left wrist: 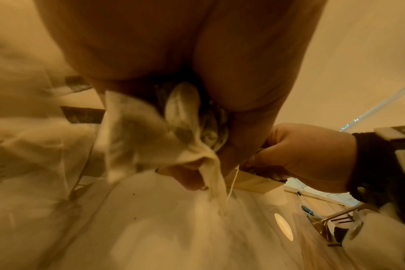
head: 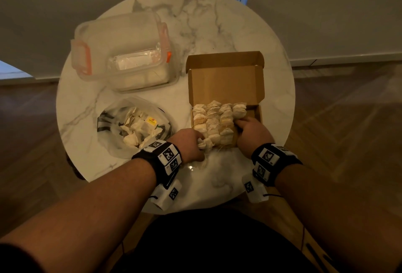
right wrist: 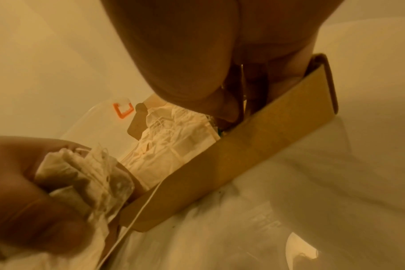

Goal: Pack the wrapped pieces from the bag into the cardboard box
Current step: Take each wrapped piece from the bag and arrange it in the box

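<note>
- One box (head: 226, 81) sits on the table (head: 228, 25), lid flap standing open at the far side, long axis running away from you.
- Four rows of wrapped pieces (head: 219, 118) lie in the box, rows running along that same axis; the near right part of the floor is bare cardboard. You cannot count single pieces exactly.
- One clear bag (head: 134, 127) lies left of the box, mouth open upward, with a loose heap of pieces inside, no common direction.
- One lidded plastic tub (head: 121, 51) with orange clips stands behind the bag.
- Your left hand (head: 189, 145) is at the box's near left corner, fingers curled round one crumpled piece (left wrist: 150, 135), its thread (left wrist: 231, 184) dangling over the box wall.
- Your right hand (head: 252, 133) is over the box's near right end, fingers reaching down inside beside the rows; whether they pinch anything you cannot tell.
- The table is round, white marble with grey veins; wood floor around it, pale wall behind.
</note>
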A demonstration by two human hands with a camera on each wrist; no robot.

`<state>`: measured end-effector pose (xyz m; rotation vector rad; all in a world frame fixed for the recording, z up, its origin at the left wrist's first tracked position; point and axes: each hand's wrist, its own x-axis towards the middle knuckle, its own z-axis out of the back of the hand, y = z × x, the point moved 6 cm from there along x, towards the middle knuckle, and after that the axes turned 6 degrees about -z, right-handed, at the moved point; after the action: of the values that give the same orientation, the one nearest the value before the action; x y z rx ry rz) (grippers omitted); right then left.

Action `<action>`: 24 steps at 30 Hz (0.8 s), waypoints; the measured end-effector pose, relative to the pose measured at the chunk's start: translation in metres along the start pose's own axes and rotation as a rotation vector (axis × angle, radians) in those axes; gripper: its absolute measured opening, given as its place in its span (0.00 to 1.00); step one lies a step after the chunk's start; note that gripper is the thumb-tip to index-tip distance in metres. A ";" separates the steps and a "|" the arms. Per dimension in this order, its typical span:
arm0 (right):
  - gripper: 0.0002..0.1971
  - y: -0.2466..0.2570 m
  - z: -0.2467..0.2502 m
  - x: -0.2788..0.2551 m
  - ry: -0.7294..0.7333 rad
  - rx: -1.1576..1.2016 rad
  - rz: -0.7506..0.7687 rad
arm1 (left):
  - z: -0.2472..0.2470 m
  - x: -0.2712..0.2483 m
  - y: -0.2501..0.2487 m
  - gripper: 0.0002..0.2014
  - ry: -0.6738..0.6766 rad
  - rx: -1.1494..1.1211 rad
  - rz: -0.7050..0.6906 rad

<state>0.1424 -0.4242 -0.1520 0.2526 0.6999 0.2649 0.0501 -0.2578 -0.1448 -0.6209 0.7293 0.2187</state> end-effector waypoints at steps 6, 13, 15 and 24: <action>0.22 0.004 0.016 -0.012 -0.031 0.060 0.022 | 0.011 -0.006 0.001 0.16 -0.046 -0.183 -0.004; 0.07 0.014 0.069 -0.045 -0.267 0.443 0.182 | 0.030 -0.026 -0.036 0.14 -0.024 -1.425 0.034; 0.03 0.021 0.085 -0.059 -0.314 0.527 0.264 | 0.038 -0.030 -0.051 0.14 -0.016 -1.563 0.064; 0.15 0.034 0.113 -0.085 -0.396 0.543 0.541 | 0.047 -0.023 -0.078 0.27 0.089 -1.484 -0.016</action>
<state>0.1491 -0.4349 -0.0074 0.9917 0.2838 0.5205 0.0900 -0.2914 -0.0676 -2.0474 0.5488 0.7351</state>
